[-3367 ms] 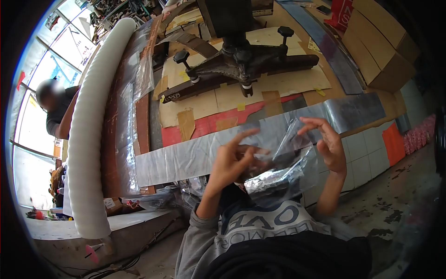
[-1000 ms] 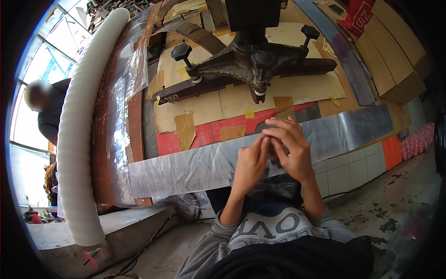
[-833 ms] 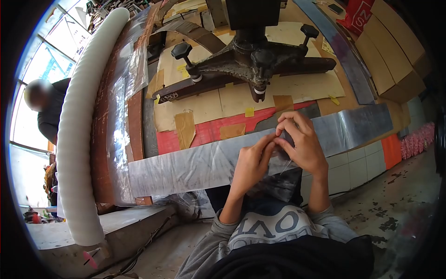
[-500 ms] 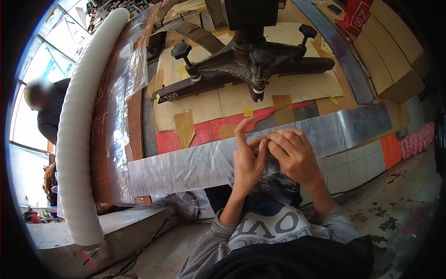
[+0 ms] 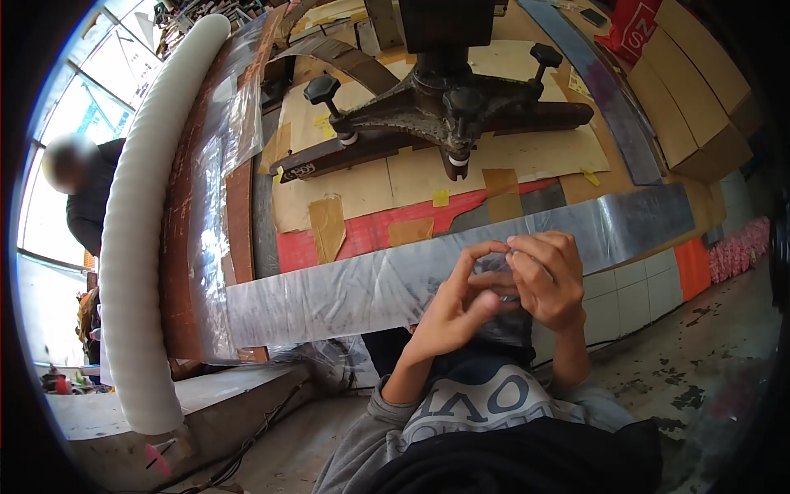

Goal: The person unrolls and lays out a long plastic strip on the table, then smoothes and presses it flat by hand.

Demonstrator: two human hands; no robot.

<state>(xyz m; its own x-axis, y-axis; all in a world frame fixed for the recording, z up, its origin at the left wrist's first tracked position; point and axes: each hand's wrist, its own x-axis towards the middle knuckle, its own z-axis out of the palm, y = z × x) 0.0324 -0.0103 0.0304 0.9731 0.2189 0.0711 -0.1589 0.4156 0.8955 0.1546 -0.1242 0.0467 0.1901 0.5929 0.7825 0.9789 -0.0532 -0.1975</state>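
Note:
Both hands meet just above the front edge of the table, over a long strip of clear plastic sheet (image 5: 346, 296). My left hand (image 5: 453, 317) has its thumb and index finger spread apart, the index tip touching the fingertips of my right hand (image 5: 553, 280). The right hand's fingers are bent and pinched together at the tips; whatever they hold is too small or too hidden to make out. Something see-through and shiny, perhaps thin film, shows below and between the hands against the dark clothing.
A black cast-metal press base (image 5: 444, 107) with knobs stands on a taped board (image 5: 370, 193). Along the left runs a white foam roll (image 5: 136, 222), with another person (image 5: 90, 189) beyond it. Cardboard boxes (image 5: 687, 90) and a red bag (image 5: 629, 29) are at the right.
Both hands have moved slightly right. The left index finger has come down from pointing up to meet the right fingertips, and the left thumb has parted from the right hand.

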